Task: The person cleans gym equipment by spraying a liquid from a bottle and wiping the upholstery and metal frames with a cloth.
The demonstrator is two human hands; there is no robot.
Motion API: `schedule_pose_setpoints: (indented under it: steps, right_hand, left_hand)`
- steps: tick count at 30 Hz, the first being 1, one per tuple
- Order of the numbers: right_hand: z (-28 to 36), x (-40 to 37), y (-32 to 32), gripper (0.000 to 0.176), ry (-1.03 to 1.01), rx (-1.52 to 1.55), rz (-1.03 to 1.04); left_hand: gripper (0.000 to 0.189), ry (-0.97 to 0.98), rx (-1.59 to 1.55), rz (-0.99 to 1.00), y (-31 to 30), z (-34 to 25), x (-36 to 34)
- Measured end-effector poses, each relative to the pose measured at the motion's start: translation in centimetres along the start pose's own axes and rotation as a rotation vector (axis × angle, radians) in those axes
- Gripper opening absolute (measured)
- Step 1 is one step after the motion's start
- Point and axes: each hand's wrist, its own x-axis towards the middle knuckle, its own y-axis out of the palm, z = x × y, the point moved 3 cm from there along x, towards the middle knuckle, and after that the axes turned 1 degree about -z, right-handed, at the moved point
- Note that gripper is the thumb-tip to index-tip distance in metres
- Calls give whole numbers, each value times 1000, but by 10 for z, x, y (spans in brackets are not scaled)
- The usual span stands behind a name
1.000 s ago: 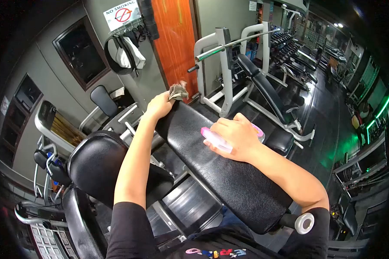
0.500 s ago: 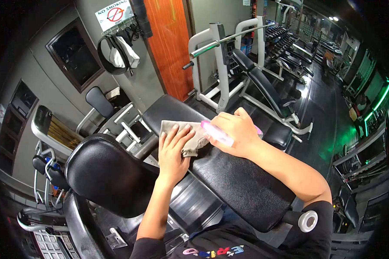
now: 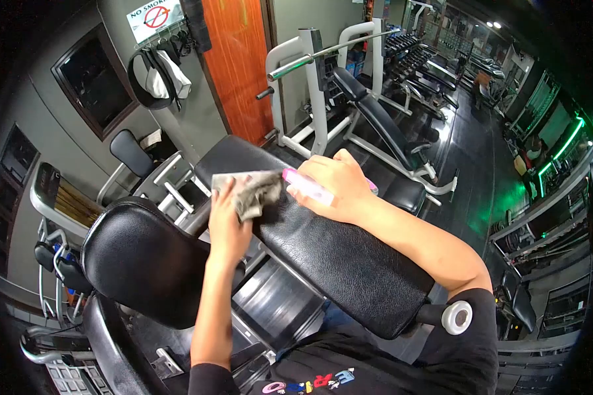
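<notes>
A long black padded bench (image 3: 349, 263) stretches diagonally in front of me. My left hand (image 3: 228, 214) holds a grey cloth (image 3: 260, 191) against the pad's far part, fingers laid over it and its right half bunched up. To the right, my right hand (image 3: 339, 187) wraps around a translucent bottle with pink parts (image 3: 310, 187), tilted low over the pad. The bottle's pink end points toward the cloth, and my palm hides much of its body.
A black backrest (image 3: 145, 257) stands left of the bench. A round white-capped handle (image 3: 456, 318) juts out near my right arm. Beyond are a barbell on a rack (image 3: 316, 56), an incline bench (image 3: 382, 122) and a wooden door (image 3: 237, 66).
My left hand and the cloth have slid slightly left along the pad, and the cloth is more bunched. My right hand keeps the bottle close by. The whole view has shifted a little.
</notes>
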Motion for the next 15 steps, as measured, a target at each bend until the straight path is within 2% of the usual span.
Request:
schedule_pose_setpoints:
  steps: [3,4,5,6,9,11,13,14,15]
  right_hand:
    - [2,2,-5,24,42,49,-26]
    - [1,2,-5,25,49,64,-27]
    - [1,2,-5,25,37,85,-55]
    - [1,2,-6,26,33,94,-78]
    - [0,3,-9,28,67,126,-101]
    - [-3,2,-10,29,99,151,-91]
    - [-7,2,-9,30,134,186,-122]
    - [-9,1,-9,30,130,215,-128]
    - [-8,1,-9,30,133,217,-135]
  left_hand:
    - [58,39,-15,24,3,-37,-34]
    - [60,157,-41,32,9,-52,-45]
    - [59,189,-45,109,13,-64,-54]
    - [59,191,-59,104,12,-71,-53]
    - [52,225,-50,120,10,-67,-38]
    - [58,212,48,183,2,-58,-25]
    - [51,80,-62,132,0,-51,-15]
    - [52,185,17,185,6,-45,-18]
    - [51,204,-20,201,1,-57,-18]
